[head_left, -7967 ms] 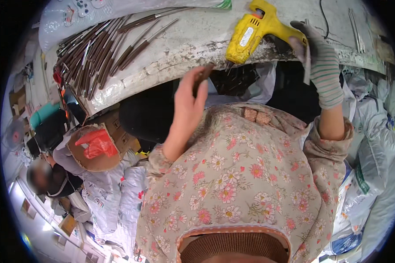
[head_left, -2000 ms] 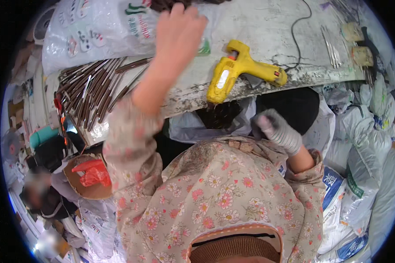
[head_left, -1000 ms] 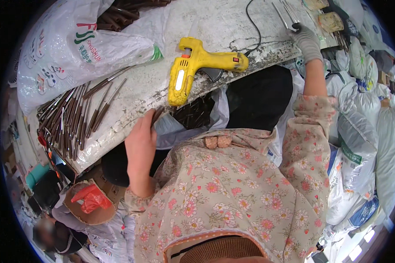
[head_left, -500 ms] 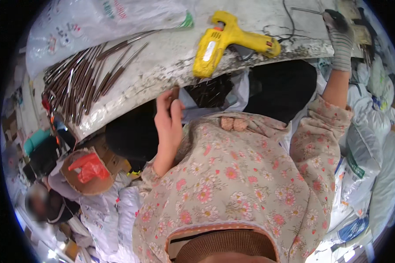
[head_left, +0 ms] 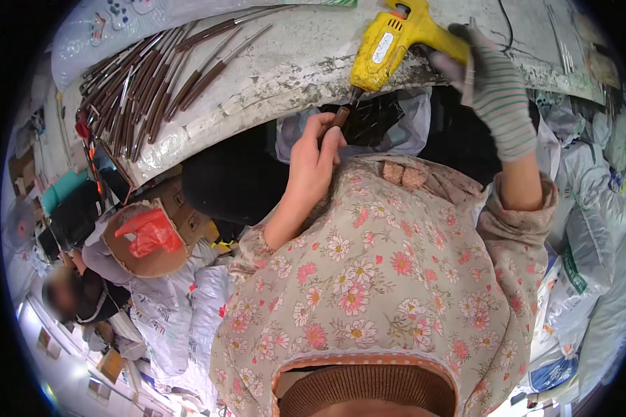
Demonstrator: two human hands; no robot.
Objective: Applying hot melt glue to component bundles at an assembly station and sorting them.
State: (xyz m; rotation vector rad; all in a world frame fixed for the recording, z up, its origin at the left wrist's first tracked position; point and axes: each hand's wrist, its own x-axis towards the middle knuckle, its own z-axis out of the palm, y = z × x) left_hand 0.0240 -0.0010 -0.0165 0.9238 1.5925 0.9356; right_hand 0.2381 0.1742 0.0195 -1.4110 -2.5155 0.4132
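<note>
My left hand (head_left: pixel 313 156) is closed around a short brown handle (head_left: pixel 341 117), held upright over a pale bag with dark pieces (head_left: pixel 375 121) in it. Just above the handle is the dark tip of a yellow pistol-shaped corded power tool (head_left: pixel 386 45), lying at the table edge. My right hand (head_left: pixel 494 97), in a grey striped glove with dark fingertips, is beside the tool's grip. A thin pale rod (head_left: pixel 470 69) runs along its fingers; blur hides part of the grasp.
Several brown-handled metal rods (head_left: pixel 146 87) lie in a heap on the worn white table (head_left: pixel 257 87), near a printed plastic bag (head_left: pixel 188 14). Loose thin rods (head_left: pixel 562 42) lie at the far right. A cardboard box (head_left: pixel 153 257) holds a red bag. Another person (head_left: pixel 90 292) is at the left.
My right hand has come back left from the far right of the table to beside the yellow tool, with the thin rod. My left hand, holding the brown handle, is now closer to the tool's tip.
</note>
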